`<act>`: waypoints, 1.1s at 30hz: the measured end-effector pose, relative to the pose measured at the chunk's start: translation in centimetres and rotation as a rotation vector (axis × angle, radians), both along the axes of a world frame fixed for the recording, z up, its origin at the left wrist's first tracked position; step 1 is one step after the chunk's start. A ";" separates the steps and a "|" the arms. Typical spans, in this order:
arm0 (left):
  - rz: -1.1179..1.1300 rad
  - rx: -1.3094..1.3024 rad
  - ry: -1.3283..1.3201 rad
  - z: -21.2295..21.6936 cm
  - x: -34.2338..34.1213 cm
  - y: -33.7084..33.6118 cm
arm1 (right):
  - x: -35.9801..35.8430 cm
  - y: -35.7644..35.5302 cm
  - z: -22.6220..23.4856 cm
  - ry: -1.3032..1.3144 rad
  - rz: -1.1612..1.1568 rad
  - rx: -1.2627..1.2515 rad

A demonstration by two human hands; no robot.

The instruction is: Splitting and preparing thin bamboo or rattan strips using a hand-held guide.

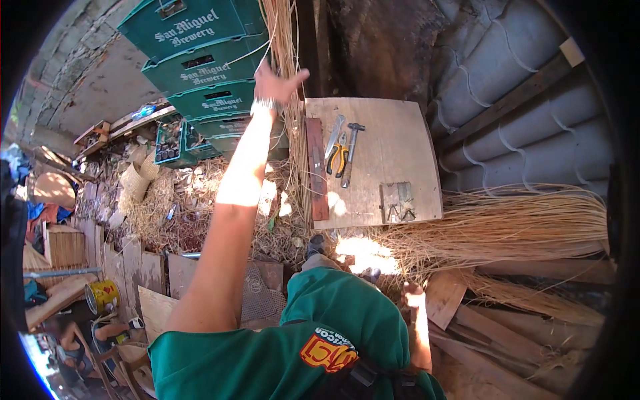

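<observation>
My left hand (275, 85) is stretched far forward, its thumb and fingers spread. It lies against or just in front of an upright bundle of long tan strips (283, 33), like rattan or cane; firm contact cannot be made out. Low by my right side hangs my right hand (415, 293), in patchy sunlight, its fingers too unclear to read. Between the hands lies a pale wooden board (393, 147). On it are a hammer (351, 157), pliers with yellow and black handles (339, 155), a pale blade (334, 133), a reddish wooden bar (317, 170) and a small metal fixture (398, 202).
Green plastic crates (200, 73) stand stacked at the far left. A large bundle of loose strips (527, 223) spreads to the right, above wooden planks (493, 347). Corrugated sheeting (520, 87) rises behind it. Shavings (200, 200) litter the ground; a yellow can (102, 297) sits left.
</observation>
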State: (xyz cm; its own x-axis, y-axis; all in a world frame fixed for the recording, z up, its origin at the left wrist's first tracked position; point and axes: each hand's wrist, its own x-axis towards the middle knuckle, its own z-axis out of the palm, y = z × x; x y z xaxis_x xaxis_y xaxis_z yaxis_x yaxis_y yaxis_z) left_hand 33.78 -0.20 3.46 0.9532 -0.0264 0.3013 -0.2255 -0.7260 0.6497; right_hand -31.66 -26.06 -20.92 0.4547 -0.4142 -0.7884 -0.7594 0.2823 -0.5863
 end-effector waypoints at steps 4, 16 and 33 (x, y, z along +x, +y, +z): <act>-0.203 0.142 0.348 -0.2 8.1 0.0 | 4.7 2.9 1.0 -0.222 0.197 -0.343; -0.356 -0.352 0.772 4.2 -4.1 17.8 | 28.6 14.2 16.2 -0.556 0.616 -0.061; -0.540 -0.506 0.543 1.1 -8.5 18.2 | 44.5 27.2 21.4 -0.870 0.484 -0.152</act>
State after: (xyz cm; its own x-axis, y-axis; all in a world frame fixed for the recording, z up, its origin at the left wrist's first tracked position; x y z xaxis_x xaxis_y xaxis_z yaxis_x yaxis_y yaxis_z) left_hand 25.28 18.05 4.54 0.8637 -0.4965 -0.0871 -0.0224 -0.2103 0.9774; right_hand 12.85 1.19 0.48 0.9933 -0.1012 -0.0563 -0.0632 -0.0664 -0.9958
